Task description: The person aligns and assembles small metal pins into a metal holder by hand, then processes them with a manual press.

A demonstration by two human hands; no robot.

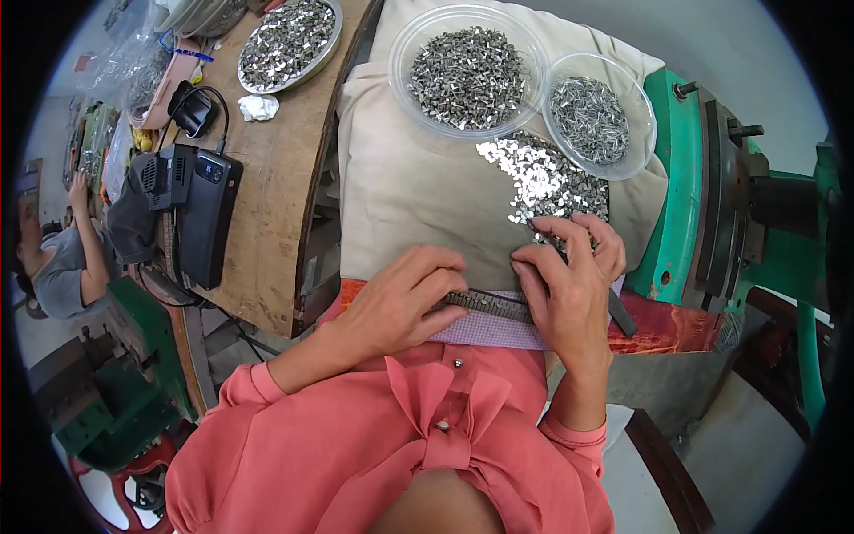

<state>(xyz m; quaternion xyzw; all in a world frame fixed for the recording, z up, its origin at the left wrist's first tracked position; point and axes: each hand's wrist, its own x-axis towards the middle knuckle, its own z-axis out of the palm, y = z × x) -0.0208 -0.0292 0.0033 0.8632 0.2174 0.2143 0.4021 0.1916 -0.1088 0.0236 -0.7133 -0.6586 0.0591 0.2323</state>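
My left hand (405,298) is closed round the left end of a long dark metal strip (492,305) with a row of small notches along it. The strip lies over a checked cloth at my lap. Over its right part is my right hand (574,285), thumb and index finger pinched together; anything between them is too small to make out. Its other fingers curl at the near edge of a heap of small shiny metal pieces (541,182). Beyond the heap stand a clear tub (398,76) of small metal parts and a smaller clear tub (652,125) of thin metal pins.
A beige cloth (400,205) covers the work surface. Green machinery (672,214) borders it on the right. On the wooden table (267,222) at left lie a phone with a dark power bank (209,214) and a bowl (334,44) of metal pieces. Another person (67,258) sits far left.
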